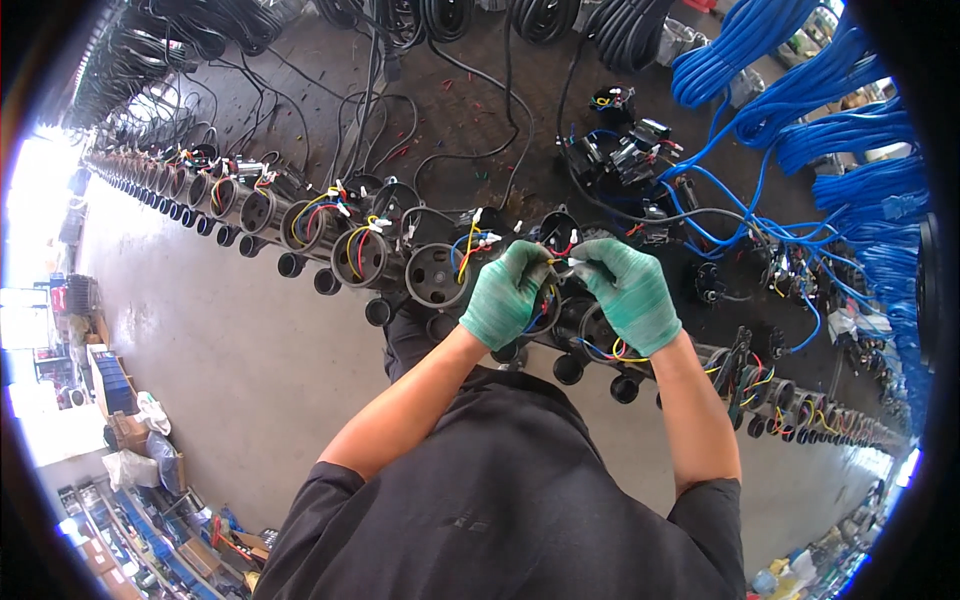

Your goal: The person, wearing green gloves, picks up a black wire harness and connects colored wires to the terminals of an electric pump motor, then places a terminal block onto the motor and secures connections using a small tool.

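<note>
Both of my hands wear green knit gloves and meet over a row of dark round housings at the table's near edge. My left hand (507,292) is closed in a pinch on a thin wire with some yellow on it. Close beside it, my right hand (627,290) pinches a small white connector (573,262) at the wire's other side. Under the hands sits a housing with coloured wires, partly hidden by the gloves. Just left stands an open housing (436,275) with holes in its floor and yellow, blue and red wires with white connectors rising from it.
Similar housings (360,256) line the table edge to both sides. Black cable coils (447,18) lie along the back, blue cable coils (745,45) at the right. Black and metal parts (640,150) sit behind my right hand. Boxes (112,385) stand on the floor at left.
</note>
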`<action>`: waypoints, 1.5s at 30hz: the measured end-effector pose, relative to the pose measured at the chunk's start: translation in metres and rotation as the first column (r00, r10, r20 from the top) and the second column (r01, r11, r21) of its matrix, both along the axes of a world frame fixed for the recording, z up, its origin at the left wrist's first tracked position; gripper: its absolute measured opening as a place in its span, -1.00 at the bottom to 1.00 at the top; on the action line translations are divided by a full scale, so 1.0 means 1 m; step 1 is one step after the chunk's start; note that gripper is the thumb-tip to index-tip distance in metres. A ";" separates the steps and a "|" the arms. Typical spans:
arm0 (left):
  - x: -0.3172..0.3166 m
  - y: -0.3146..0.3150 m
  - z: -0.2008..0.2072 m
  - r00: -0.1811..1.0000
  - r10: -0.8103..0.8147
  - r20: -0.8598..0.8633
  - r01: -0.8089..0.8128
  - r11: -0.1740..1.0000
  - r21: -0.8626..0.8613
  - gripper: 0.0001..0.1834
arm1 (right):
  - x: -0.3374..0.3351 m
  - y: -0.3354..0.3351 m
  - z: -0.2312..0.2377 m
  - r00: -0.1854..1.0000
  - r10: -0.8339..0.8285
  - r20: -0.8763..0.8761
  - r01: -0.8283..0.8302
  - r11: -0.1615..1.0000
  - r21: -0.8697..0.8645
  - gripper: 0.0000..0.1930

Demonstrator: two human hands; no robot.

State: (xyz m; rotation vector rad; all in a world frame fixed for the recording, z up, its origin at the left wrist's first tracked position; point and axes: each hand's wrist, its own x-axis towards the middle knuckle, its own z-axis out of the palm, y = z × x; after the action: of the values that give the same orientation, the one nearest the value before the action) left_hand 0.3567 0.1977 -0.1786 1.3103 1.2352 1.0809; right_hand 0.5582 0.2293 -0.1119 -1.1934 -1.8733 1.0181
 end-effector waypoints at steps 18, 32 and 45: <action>0.004 -0.002 -0.001 1.000 0.003 -0.014 0.000 0.984 0.176 -0.90 | -0.019 0.010 -0.003 0.847 0.086 0.525 -0.236 0.945 0.225 -0.82; -0.010 -0.001 -0.002 0.999 -0.044 0.023 0.040 0.991 0.130 -0.94 | 0.118 -0.070 0.062 0.605 -0.636 0.478 0.559 0.767 0.313 -0.61; -0.015 0.000 -0.008 0.999 -0.034 -0.032 0.036 0.996 0.080 -0.94 | 0.213 -0.142 -0.017 0.395 -0.510 0.764 0.636 0.752 0.174 0.00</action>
State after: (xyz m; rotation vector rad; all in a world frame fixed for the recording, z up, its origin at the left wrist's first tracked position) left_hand 0.3421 0.1981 -0.1867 1.4095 1.1978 1.0986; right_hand 0.7710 0.0874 -0.1288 -2.4661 -1.6762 0.1912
